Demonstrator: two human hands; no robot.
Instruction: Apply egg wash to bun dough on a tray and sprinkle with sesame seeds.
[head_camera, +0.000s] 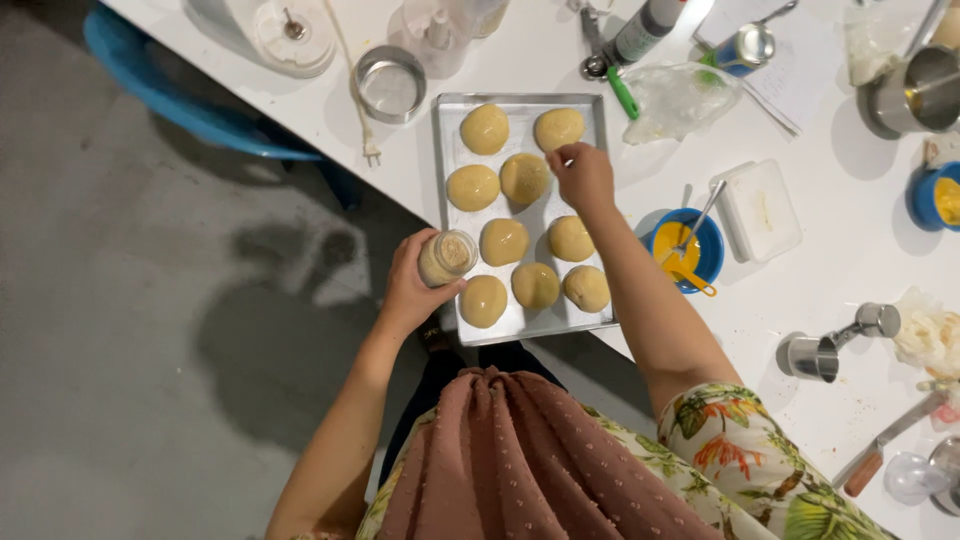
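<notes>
1. Below us, we are standing at the edge of a white surface, looking straight down on our two bare hands and a metal baking tray.
2. Our left hand is wrapping its fingers around a small jar of pale seeds, holding it tilted just beside the tray's near left edge.
3. Our right hand is reaching over the tray with its fingertips pinched together above the dough buns; we cannot tell what the pinch is holding.
4. Nine round, glossy yellow buns are sitting on the tray in rough rows, and the pinching hand is hovering between the two farthest rows, near the far right bun.
5. Just right of the tray, a blue bowl of yellow liquid is resting with a utensil leaning in it.
6. Beside that, a white rectangular container is lying on the surface.
7. Beyond the tray's far left corner, a round metal tin is sitting.
</notes>
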